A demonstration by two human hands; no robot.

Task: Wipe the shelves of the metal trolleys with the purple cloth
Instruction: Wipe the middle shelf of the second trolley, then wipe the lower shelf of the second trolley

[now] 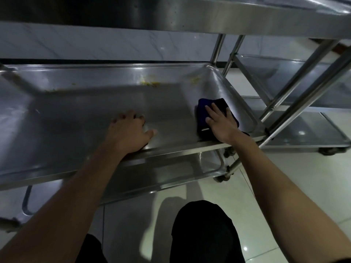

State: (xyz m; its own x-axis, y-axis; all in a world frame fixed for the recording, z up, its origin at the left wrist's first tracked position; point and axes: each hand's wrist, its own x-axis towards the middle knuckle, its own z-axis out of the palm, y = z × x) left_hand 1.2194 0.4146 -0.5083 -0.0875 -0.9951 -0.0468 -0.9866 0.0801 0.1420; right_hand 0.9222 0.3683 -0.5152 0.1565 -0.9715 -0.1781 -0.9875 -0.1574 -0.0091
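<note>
The middle shelf [85, 114] of a steel trolley fills the view, dim under the top shelf [209, 14]. A folded dark purple cloth [204, 111] lies flat on the shelf near its right front corner. My right hand [220, 123] presses on the cloth with fingers spread. Further left, my left hand [131, 132] rests on the shelf's front rim with its fingers curled down onto the metal. Yellowish food smears [150, 83] cling to the shelf's back wall and back right corner.
A second steel trolley [296, 88] stands to the right, its posts close to the first one's corner. A lower shelf [161, 173] and castors [221, 178] sit beneath my hands. My knees, in dark trousers [203, 230], are over pale floor tiles.
</note>
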